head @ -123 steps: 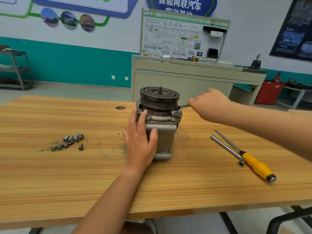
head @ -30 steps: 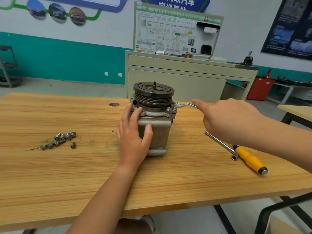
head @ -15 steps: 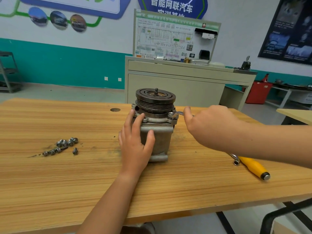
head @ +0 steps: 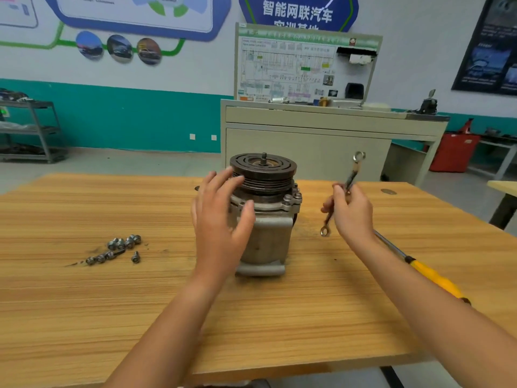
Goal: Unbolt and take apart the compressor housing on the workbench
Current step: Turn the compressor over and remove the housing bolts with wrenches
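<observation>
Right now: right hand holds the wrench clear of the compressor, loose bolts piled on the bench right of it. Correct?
Not quite. The head view shows the loose bolts lying on the bench left of the compressor, not right. The right hand does hold the wrench clear of it.

A grey metal compressor stands on the wood-grain desk, loose steel bolts to its left, a yellow-handled driver to its right.

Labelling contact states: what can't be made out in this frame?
Head view:
Left hand: motion-blurred; contact with compressor unclear.
Compressor's left side: hidden by that hand.
Wrench: middle hidden inside right hand.
Yellow-handled tool: far end behind right forearm.
Loose bolts: too small to count.
</observation>
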Demonstrator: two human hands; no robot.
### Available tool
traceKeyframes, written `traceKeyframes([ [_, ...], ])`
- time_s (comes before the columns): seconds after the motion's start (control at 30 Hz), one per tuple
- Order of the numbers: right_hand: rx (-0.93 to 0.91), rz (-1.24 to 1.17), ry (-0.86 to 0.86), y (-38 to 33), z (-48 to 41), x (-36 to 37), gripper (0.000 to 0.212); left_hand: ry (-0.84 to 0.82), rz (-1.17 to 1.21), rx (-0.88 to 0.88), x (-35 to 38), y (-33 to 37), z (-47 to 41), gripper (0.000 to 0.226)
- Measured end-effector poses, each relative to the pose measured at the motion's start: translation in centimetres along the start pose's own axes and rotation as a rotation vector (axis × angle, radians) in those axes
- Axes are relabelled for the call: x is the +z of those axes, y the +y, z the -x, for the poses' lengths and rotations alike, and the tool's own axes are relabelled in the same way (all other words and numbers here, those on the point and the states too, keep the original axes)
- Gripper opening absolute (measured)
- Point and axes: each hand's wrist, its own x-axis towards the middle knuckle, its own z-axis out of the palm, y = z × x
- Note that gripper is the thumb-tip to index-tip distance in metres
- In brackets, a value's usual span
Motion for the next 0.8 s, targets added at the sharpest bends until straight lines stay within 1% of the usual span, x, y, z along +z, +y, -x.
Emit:
traceKeyframes([
  [0.03,0.113,-0.152,0.03,0.6,0.5,0.2,0.016,-0.08,-0.055,0.126,-0.3,0.7,-1.4,0.033],
  [0.07,0.175,-0.238,0.036,1.1,1.0,0.4,0.015,-0.185,-0.134,0.265,-0.5,1.3,-2.8,0.032],
  [0.1,0.198,-0.274,0.03,1.5,1.5,0.5,0.016,-0.315,-0.237,0.392,-0.5,2.0,-4.4,0.032],
  [0.13,0.192,-0.283,0.018,1.9,2.0,0.6,0.018,-0.466,-0.354,0.476,-0.4,2.6,-5.8,0.031],
  [0.17,0.167,-0.283,0.005,2.3,2.5,0.7,0.019,-0.632,-0.475,0.503,-0.1,3.1,-7.2,0.03],
  [0.23,0.111,-0.28,-0.009,2.8,3.1,0.9,0.02,-0.908,-0.678,0.475,0.7,3.5,-9.1,0.029],
  [0.3,0.076,-0.286,-0.022,3.1,3.3,1.0,0.021,-1.076,-0.76,0.448,1.4,3.2,-10.3,0.027],
  [0.37,0.06,-0.303,-0.058,3.5,3.5,1.0,0.021,-1.128,-0.718,0.419,1.8,3.1,-10.8,0.024],
  [0.5,0.058,-0.303,-0.123,4.2,3.8,1.2,0.022,-1.125,-0.647,0.4,2.0,2.9,-11.1,0.022],
  [0.6,0.076,-0.274,-0.214,4.5,3.9,1.6,0.022,-1.076,-0.62,0.435,1.9,2.7,-11.0,0.023],
  [0.7,0.121,-0.248,-0.303,4.8,4.2,2.1,0.021,-0.981,-0.597,0.469,1.8,2.4,-10.3,0.028],
  [0.8,0.15,-0.204,-0.334,5.0,4.4,2.0,0.028,-0.919,-0.54,0.453,1.5,2.5,-10.2,0.028],
])
